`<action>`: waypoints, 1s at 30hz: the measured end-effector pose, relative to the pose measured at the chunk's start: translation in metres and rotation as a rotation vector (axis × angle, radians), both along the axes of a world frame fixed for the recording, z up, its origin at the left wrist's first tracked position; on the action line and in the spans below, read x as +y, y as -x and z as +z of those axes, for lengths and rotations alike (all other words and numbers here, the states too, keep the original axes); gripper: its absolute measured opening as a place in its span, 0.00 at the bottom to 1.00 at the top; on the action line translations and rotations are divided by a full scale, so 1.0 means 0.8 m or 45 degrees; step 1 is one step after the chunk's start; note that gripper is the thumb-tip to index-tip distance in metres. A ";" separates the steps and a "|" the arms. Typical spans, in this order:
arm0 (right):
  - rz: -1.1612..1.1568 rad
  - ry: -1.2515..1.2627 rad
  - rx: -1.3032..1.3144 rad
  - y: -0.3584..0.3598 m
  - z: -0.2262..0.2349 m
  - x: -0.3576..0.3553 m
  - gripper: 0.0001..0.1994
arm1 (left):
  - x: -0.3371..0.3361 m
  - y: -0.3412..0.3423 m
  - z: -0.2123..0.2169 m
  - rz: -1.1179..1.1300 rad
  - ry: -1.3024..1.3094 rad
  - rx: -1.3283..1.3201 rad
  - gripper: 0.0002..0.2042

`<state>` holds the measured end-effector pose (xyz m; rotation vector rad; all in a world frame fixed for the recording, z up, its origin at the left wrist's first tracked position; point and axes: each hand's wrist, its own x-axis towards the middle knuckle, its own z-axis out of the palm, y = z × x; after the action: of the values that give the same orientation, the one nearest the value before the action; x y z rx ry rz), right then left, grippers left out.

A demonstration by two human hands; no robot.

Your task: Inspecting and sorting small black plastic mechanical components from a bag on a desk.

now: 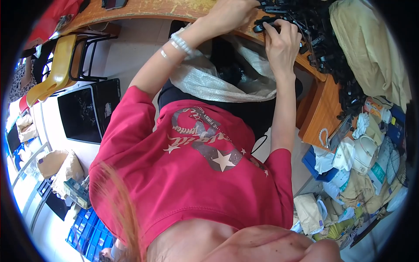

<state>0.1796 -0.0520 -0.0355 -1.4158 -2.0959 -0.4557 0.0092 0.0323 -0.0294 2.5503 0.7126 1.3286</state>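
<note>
At the top of the view, my right hand (pixel 283 41) rests on the table edge, thumb and fingers closed around a small black plastic part (pixel 260 27). My left hand (pixel 233 15) reaches in from the left, fingers bent together at the edge of a pile of black plastic parts (pixel 312 24). Its fingertips are partly cut off by the frame, so what they grip is hidden. Below both hands, an opened white woven sack (pixel 205 85) lies across my lap, with dark things inside it.
The worn wooden table (pixel 148 9) curves along the top. A beige cloth (pixel 364 43) covers things at right. Bags and packages crowd the blue bin (pixel 317 165). A yellow chair (pixel 61 65) and black-fronted box (pixel 80 113) stand left, blue crates (pixel 89 233) lower left.
</note>
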 end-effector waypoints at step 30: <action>0.461 0.414 1.252 0.043 0.035 -0.026 0.11 | -0.063 0.048 -0.015 -0.674 1.793 -0.874 0.08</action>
<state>0.1451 -0.0725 -0.0073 -1.0387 -1.5436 0.6410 -0.0292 -0.0183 -0.0416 0.9622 0.4608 0.8505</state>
